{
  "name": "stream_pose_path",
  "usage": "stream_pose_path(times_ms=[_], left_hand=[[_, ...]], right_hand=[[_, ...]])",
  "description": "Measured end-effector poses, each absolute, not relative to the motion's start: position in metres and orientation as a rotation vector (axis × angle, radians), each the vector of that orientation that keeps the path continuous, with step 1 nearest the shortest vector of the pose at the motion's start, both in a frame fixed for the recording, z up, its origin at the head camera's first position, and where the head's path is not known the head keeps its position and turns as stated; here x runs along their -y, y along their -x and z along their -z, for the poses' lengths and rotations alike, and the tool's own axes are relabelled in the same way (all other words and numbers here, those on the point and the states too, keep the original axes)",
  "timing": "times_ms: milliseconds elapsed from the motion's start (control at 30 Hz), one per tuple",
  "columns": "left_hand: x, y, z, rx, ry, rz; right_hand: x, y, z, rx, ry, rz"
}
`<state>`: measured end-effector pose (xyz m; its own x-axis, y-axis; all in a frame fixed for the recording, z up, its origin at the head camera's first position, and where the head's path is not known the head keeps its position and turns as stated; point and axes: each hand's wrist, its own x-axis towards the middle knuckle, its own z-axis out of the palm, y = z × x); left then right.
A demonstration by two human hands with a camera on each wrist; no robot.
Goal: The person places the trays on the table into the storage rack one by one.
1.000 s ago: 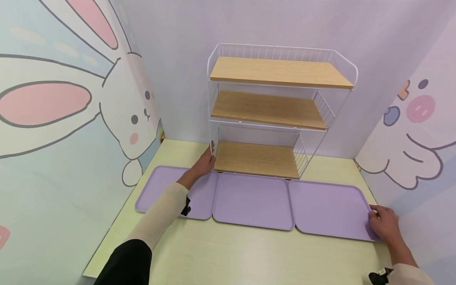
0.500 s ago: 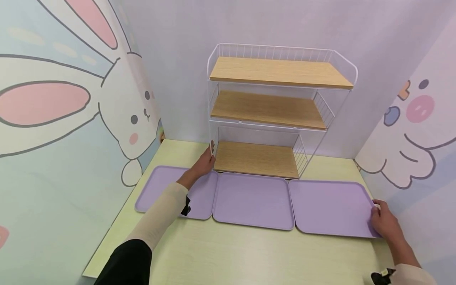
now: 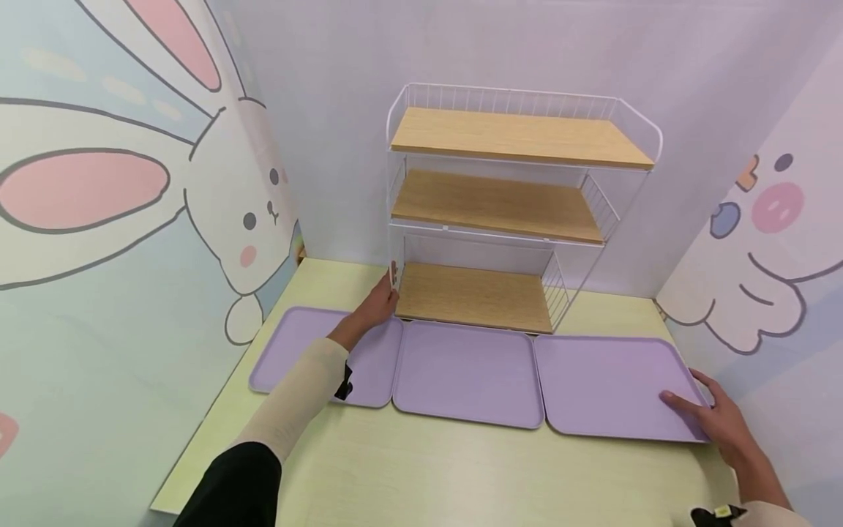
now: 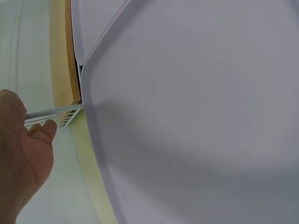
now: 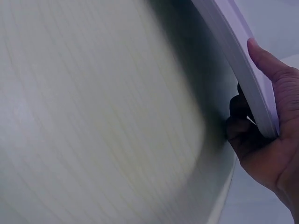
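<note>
My left hand point(image 3: 370, 307) grips the lower left side of a three-tier white wire shelf rack with wooden boards point(image 3: 474, 296). In the left wrist view its curled fingers point(image 4: 46, 131) are at the white side wires. On the right, my right hand point(image 3: 724, 424) holds the right-hand purple tray point(image 3: 612, 388) by its near right corner. The thumb lies on top, and the other fingers point(image 5: 240, 123) curl underneath, as the right wrist view shows. That corner is raised over the table. The middle purple tray point(image 3: 469, 373) and left purple tray point(image 3: 306, 344) lie in the same row.
A pale yellow wood-grain table point(image 3: 461, 476) carries everything. Behind the rack hangs a plain lilac backdrop point(image 3: 329, 146). Cartoon-printed panels stand close at both sides, the rabbit panel point(image 3: 132, 351) on the left and another panel point(image 3: 777, 285) near my right hand.
My right hand has shifted its hold on the right tray: the thumb has moved inward over the top surface. The left hand has stayed on the rack.
</note>
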<state>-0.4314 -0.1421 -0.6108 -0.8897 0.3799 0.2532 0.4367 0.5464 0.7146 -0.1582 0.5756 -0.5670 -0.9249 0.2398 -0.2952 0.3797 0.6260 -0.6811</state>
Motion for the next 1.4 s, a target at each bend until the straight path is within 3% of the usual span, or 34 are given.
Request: stream_pose_path(times_ms=[600, 867, 1400], left_hand=[[0.148, 0.457, 0.646, 2.636, 0.783, 1.3], [0.141, 0.422, 0.606, 2.676, 0.74, 1.333], [0.122, 0.365, 0.536, 2.739, 0.669, 1.388]], right_hand=[[-0.571, 0.143, 0.58, -2.44, -0.671, 1.509], [-0.552, 0.137, 0.578, -2.303, -0.695, 1.789], [-0.452, 0.153, 0.556, -2.205, -0.716, 2.017]])
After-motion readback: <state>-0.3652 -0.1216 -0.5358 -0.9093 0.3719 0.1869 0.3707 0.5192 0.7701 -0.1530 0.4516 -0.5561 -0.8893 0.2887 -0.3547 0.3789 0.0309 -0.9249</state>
